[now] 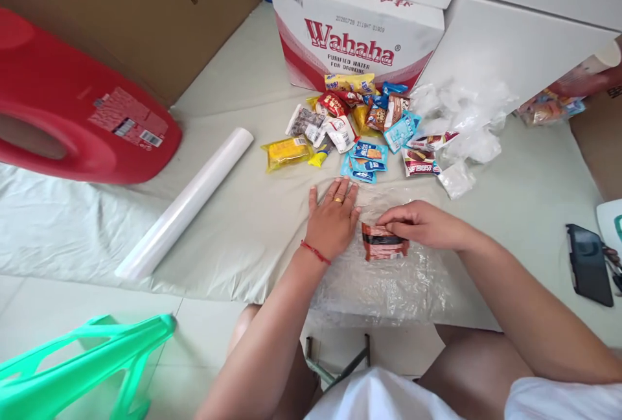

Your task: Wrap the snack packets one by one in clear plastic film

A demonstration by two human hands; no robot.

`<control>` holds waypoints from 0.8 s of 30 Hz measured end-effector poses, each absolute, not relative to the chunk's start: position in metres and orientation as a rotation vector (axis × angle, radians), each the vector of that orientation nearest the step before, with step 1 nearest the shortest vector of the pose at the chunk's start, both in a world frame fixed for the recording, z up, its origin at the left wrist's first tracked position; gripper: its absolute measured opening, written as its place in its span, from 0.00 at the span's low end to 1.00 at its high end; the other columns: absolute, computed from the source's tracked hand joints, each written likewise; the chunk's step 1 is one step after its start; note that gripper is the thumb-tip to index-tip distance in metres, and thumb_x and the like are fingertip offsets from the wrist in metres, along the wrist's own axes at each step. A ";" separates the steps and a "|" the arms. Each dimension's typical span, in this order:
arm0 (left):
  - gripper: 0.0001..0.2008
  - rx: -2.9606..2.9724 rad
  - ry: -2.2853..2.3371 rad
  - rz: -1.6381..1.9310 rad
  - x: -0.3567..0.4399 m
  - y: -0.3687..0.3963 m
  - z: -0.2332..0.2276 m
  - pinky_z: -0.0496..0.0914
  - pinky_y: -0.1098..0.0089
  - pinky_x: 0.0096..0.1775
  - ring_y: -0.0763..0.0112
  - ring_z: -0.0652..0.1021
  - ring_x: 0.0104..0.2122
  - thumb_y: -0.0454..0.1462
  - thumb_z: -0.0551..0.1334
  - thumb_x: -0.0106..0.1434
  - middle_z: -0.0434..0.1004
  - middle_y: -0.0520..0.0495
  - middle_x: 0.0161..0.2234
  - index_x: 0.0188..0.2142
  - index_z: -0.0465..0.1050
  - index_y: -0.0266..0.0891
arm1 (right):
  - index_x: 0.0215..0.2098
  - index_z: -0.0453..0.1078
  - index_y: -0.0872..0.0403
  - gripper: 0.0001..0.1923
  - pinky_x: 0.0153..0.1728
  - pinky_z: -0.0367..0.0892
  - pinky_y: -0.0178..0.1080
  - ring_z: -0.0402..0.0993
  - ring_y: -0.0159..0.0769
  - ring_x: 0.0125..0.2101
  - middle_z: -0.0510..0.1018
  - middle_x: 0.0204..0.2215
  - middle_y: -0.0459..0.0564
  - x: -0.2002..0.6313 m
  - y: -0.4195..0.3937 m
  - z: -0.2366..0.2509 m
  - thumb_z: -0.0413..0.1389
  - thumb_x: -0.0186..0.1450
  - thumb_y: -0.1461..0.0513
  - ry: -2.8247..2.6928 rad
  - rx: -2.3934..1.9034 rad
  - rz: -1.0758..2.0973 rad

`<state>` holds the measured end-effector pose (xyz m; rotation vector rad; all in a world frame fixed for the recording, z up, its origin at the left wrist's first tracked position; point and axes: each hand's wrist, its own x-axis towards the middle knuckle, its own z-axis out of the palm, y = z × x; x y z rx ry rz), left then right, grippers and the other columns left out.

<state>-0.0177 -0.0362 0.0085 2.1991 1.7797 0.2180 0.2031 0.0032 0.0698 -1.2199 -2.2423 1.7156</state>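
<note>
My left hand lies flat with its fingers spread, at the upper left edge of a transparent sheet of plastic wrap. A red-brown snack packet with a dark band rests on the wrap. My right hand has its fingers curled together at the packet's top right edge, gripping it; the fingertips partly cover that edge. Just beyond my hands is a pile of wrapped snacks, with blue packets nearest, a yellow packet at the left and a dark red packet at the right.
A roll of plastic film lies left, near a big red jug. Behind the snacks stands a Wahaha carton. Crumpled plastic bags lie right of the pile; a phone is far right. A green stool stands on the floor.
</note>
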 end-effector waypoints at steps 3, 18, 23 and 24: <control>0.28 2.221 1.820 0.235 -0.016 -0.038 0.006 0.43 0.36 0.70 0.58 0.54 0.74 0.43 0.43 0.77 0.50 0.44 0.75 0.72 0.56 0.44 | 0.48 0.79 0.53 0.15 0.46 0.74 0.44 0.80 0.42 0.44 0.82 0.46 0.53 0.195 -0.016 0.056 0.52 0.72 0.59 -2.381 -1.396 1.149; 0.27 2.201 1.842 0.259 -0.016 -0.035 0.009 0.48 0.34 0.69 0.57 0.58 0.73 0.44 0.40 0.78 0.53 0.45 0.74 0.71 0.58 0.46 | 0.64 0.67 0.55 0.30 0.53 0.67 0.56 0.67 0.52 0.53 0.76 0.55 0.60 0.198 -0.062 0.040 0.65 0.66 0.58 -2.662 -1.207 0.642; 0.27 2.204 1.841 0.250 -0.015 -0.035 0.009 0.46 0.33 0.69 0.55 0.58 0.73 0.44 0.45 0.77 0.52 0.42 0.74 0.72 0.57 0.43 | 0.59 0.72 0.53 0.24 0.53 0.69 0.48 0.73 0.46 0.51 0.78 0.52 0.57 0.199 -0.034 0.061 0.60 0.70 0.50 -2.510 -1.194 0.788; 0.28 2.210 1.839 0.249 -0.015 -0.035 0.009 0.46 0.33 0.69 0.55 0.57 0.73 0.44 0.46 0.76 0.52 0.41 0.74 0.72 0.57 0.43 | 0.57 0.73 0.54 0.19 0.51 0.70 0.46 0.75 0.44 0.48 0.80 0.50 0.56 0.198 -0.020 0.068 0.56 0.73 0.52 -2.450 -1.251 0.755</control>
